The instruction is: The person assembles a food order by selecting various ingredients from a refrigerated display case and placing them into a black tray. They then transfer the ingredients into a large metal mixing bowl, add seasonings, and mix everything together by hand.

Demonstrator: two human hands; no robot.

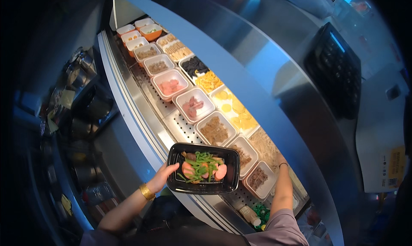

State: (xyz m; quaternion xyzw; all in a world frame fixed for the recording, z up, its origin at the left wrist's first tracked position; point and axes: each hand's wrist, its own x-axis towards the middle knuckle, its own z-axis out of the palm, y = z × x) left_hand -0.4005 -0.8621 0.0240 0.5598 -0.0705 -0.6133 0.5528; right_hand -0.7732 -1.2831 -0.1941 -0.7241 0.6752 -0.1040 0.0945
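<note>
My left hand grips the left end of a black plastic takeaway container, thumb over its rim. Inside lie sliced sausage and cut green vegetables. My right arm reaches over the display case, and my right hand is at a heap of pale thin strands, perhaps bean sprouts. Its fingers are hidden, so whether they hold any strands cannot be seen. Beside that arm stands a plastic tub of dark brown pieces, with another tub of brown meat-like strips behind the container.
Plastic tubs of sliced pink meat and other foods line a perforated metal shelf. Yellow strips and pale round slices lie along the far side. A bottle lies at lower right. A curved metal ledge borders the case.
</note>
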